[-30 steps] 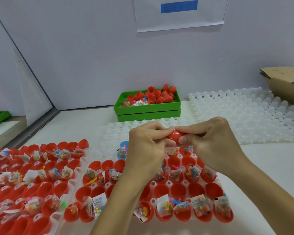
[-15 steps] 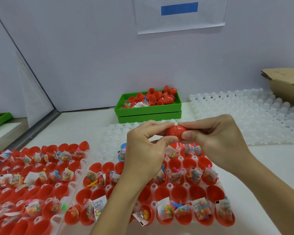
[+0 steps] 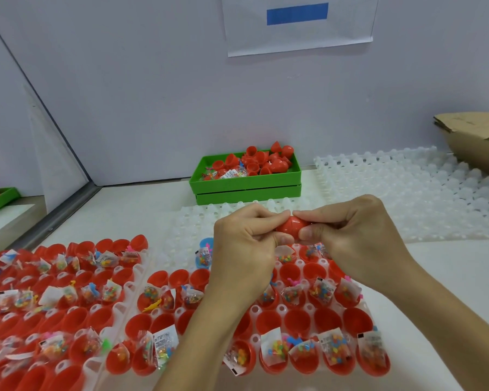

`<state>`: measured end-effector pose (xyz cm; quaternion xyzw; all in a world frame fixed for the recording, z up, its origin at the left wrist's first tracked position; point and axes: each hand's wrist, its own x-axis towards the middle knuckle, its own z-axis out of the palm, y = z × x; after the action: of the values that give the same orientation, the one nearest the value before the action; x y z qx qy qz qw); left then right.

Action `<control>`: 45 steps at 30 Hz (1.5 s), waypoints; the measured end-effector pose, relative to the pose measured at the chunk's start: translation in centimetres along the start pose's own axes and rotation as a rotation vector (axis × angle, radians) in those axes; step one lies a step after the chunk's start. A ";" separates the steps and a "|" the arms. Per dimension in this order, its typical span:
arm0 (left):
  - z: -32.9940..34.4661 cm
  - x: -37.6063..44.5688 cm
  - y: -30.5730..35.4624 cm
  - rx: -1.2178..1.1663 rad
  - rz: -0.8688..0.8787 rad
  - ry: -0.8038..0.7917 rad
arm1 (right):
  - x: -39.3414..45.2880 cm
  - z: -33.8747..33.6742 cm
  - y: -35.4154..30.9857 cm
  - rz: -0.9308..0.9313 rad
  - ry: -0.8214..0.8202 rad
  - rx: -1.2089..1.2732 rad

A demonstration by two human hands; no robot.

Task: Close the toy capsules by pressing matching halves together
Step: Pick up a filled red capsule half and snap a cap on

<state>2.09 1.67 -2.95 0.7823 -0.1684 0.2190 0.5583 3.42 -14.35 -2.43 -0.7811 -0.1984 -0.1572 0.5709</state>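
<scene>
**Both hands on one red capsule**

Both hands are up over the trays: my left hand (image 3: 244, 244) pinches one end of the red capsule (image 3: 291, 227) between thumb and fingers, and my right hand (image 3: 359, 238) pinches the other end the same way. It sits between my fingertips, above the near tray of open red halves (image 3: 266, 320), many holding little bagged toys. A second tray of red halves (image 3: 54, 300) lies just beside it on the left. Farther back on the bench (image 3: 141, 204) there's a green bin (image 3: 246, 182) heaped with loose red halves, and an empty white tray (image 3: 412, 193) near a cardboard box (image 3: 477, 139).
</scene>
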 end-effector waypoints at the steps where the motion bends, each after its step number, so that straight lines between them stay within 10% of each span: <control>1: 0.0 0.0 0.0 0.008 0.009 0.001 | -0.1 0.1 0.0 -0.011 -0.003 -0.025; 18: -0.2 0.1 -0.3 0.285 0.137 -0.055 | 0.0 0.1 -0.1 -0.005 -0.010 -0.051; 24: -0.6 0.4 -0.2 0.128 0.104 -0.031 | 0.4 -0.6 -0.3 0.209 -0.037 0.220; 31: -1.0 0.5 0.2 -0.015 0.083 -0.036 | 0.3 -1.4 -0.8 0.421 -0.438 0.848; 37: -0.6 0.2 0.4 -0.396 -0.137 -0.179 | 0.3 -0.6 -0.3 0.333 -0.229 0.798; 45: -0.2 0.2 0.3 -0.341 -0.110 -0.060 | 0.0 0.2 -1.1 0.184 -0.121 0.538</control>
<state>2.13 1.80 -2.53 0.6908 -0.1766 0.1328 0.6885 2.84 -13.92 -1.58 -0.6242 -0.1953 0.0004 0.7565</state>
